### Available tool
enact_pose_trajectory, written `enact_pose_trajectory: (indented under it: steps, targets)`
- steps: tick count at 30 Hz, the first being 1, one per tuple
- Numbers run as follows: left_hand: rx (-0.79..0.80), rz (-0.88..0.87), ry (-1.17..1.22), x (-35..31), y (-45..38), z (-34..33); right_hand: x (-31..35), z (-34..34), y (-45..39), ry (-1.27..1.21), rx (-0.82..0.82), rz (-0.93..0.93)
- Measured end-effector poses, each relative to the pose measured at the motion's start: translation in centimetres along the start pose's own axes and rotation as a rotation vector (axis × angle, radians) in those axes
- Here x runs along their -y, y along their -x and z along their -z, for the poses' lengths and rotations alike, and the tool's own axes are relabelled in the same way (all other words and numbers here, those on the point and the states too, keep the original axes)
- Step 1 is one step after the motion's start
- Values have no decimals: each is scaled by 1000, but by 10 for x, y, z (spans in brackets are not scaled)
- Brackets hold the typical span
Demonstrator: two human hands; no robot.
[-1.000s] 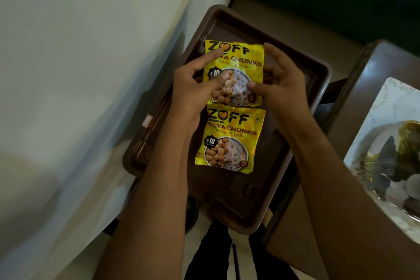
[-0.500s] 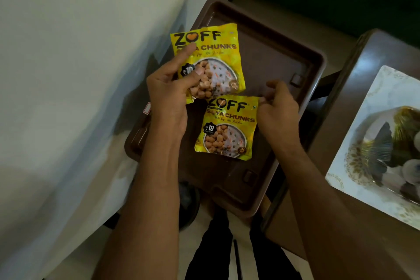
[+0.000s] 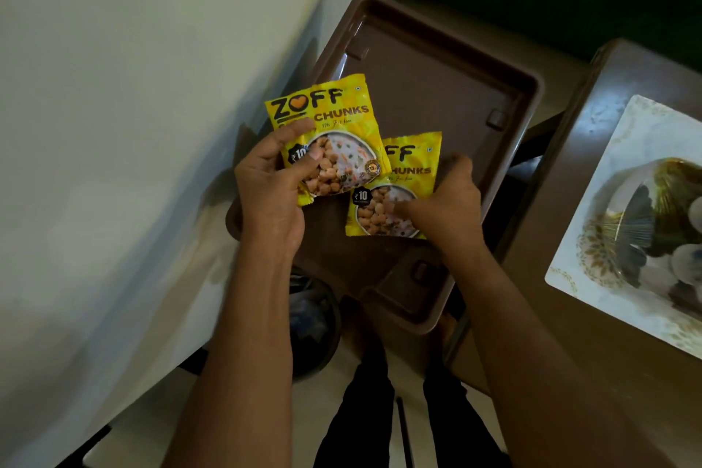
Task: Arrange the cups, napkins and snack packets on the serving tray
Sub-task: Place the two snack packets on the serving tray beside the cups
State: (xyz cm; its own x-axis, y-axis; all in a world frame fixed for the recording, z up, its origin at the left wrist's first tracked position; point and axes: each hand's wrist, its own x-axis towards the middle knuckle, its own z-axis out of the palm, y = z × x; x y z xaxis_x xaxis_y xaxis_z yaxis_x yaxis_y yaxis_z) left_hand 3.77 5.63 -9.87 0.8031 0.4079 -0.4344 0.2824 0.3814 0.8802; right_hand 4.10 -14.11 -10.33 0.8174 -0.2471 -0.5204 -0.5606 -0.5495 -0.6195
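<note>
Since half a second ago, the upper yellow foil snack packet printed with "ZOFF" and a bowl of soya chunks (image 3: pixel 334 137) has swung so its lower right corner now overlaps the top left of the second matching yellow snack packet (image 3: pixel 395 194), and the right hand (image 3: pixel 444 205) has come down from beside that second packet onto it.

Head view: the left hand (image 3: pixel 273 186) grips the upper packet by its lower left corner, thumb across the printed front and fingers curled behind, holding it tilted with its top edge leaning left, over the left rim of the tray. The right hand lies curled over the lower right part of the second packet, fingertips pressing on the printed bowl; whether it pinches the packet or only presses on it is hard to tell. That second packet lies flat on the floor of the dark brown rectangular plastic serving tray (image 3: pixel 448 87), near the tray's middle. Most of the tray's far half is bare. A white sheet-covered bed (image 3: pixel 133 106) runs along the tray's left side. To the right, a brown wooden bench (image 3: pixel 592 239) carries a white square plate with gold floral trim (image 3: pixel 592 277), and some dark and gold things, blurred, sit on the plate. Below the tray, the person's dark trouser legs (image 3: pixel 364 410) stand on a pale floor.
</note>
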Motion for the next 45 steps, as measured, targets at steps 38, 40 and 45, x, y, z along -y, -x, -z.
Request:
enact_pose_trajectory:
  steps: [38,40,45]
  targets:
    - [264,-96,-137,32,96,-106,-84,174,-2,-641,-9,34]
    - [307,-98,-154,37,106,-125,-98,194,0,-641,-26,53]
    - [390,-58,-169,55,132,-175,-136,246,5,-653,-103,94]
